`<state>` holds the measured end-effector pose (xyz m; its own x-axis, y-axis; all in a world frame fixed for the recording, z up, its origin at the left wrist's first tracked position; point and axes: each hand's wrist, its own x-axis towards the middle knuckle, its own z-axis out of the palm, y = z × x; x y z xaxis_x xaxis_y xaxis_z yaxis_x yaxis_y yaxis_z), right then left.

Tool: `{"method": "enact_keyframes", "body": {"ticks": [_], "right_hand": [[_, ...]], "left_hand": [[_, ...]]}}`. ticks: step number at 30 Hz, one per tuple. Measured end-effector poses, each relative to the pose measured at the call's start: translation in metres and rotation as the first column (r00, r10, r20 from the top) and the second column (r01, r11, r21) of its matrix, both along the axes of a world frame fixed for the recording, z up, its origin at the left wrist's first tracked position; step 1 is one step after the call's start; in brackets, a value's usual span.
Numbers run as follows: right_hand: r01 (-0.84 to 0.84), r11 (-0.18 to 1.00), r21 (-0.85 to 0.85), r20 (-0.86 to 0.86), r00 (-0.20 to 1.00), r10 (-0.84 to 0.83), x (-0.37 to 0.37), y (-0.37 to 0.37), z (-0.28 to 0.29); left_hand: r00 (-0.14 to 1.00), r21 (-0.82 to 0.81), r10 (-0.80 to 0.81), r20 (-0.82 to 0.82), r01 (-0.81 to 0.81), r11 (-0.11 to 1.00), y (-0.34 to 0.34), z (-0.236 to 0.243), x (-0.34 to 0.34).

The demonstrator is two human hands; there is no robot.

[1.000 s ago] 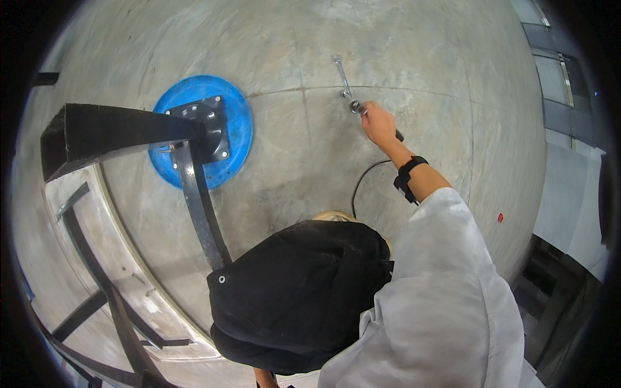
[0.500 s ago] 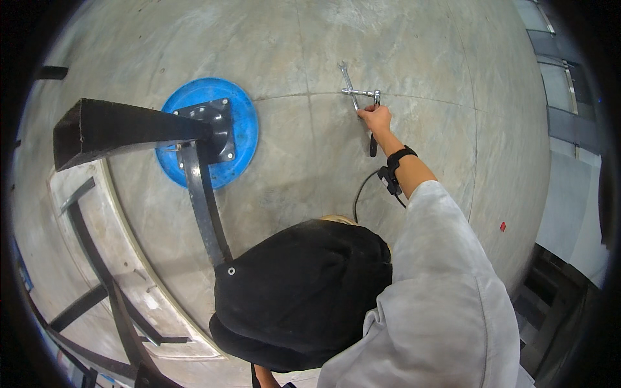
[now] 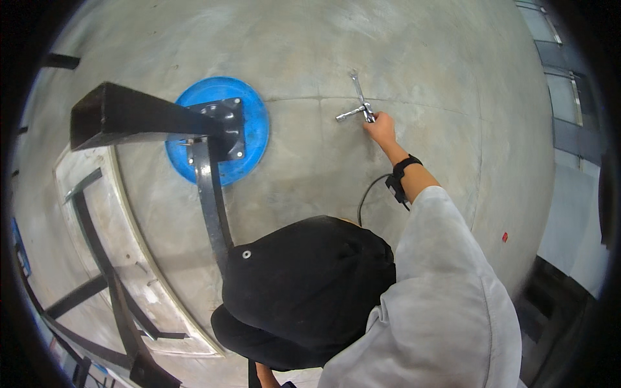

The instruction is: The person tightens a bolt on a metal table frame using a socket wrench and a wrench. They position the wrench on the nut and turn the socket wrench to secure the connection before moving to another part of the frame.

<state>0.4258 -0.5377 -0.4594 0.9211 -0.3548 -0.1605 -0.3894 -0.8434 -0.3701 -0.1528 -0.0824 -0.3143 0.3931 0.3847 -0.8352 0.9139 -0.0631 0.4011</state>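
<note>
Your right hand [image 3: 380, 128] reaches far out over the concrete floor [image 3: 304, 58] and closes around the centre of a silver cross wrench [image 3: 358, 107], whose arms lie against the floor. A black wristband [image 3: 402, 170] with a thin cable sits on that wrist, below a pale sleeve [image 3: 446, 284]. A black cap [image 3: 304, 284] fills the foreground. To the left, a black steel frame [image 3: 155, 119] meets a blue round disc [image 3: 252, 126].

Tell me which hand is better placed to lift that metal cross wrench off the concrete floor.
Right. The right hand is stretched out with its fingers on the cross wrench. The left hand is hidden under the black cap.
</note>
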Motion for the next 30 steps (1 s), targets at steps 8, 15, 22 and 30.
{"method": "enact_keyframes", "body": {"ticks": [8,15,22,30], "right_hand": [[-0.063,0.945,0.322,-0.228,0.963,0.142,0.012,-0.012,0.030],[0.264,0.816,0.515,-0.464,0.886,0.006,0.002,0.024,0.132],[0.040,0.978,0.203,-0.468,0.881,0.060,-0.046,-0.055,0.292],[0.061,0.982,0.178,-0.564,0.824,0.051,-0.144,-0.253,0.481]], "left_hand": [[0.873,0.123,-0.383,0.303,0.363,0.924,0.002,-0.006,0.000],[0.987,-0.169,0.151,-0.046,-0.157,0.973,-0.020,0.108,0.047],[0.924,-0.153,0.365,-0.117,-0.380,0.912,-0.072,0.188,-0.019],[0.985,-0.230,0.102,-0.139,-0.133,0.964,-0.034,0.319,0.034]]}}
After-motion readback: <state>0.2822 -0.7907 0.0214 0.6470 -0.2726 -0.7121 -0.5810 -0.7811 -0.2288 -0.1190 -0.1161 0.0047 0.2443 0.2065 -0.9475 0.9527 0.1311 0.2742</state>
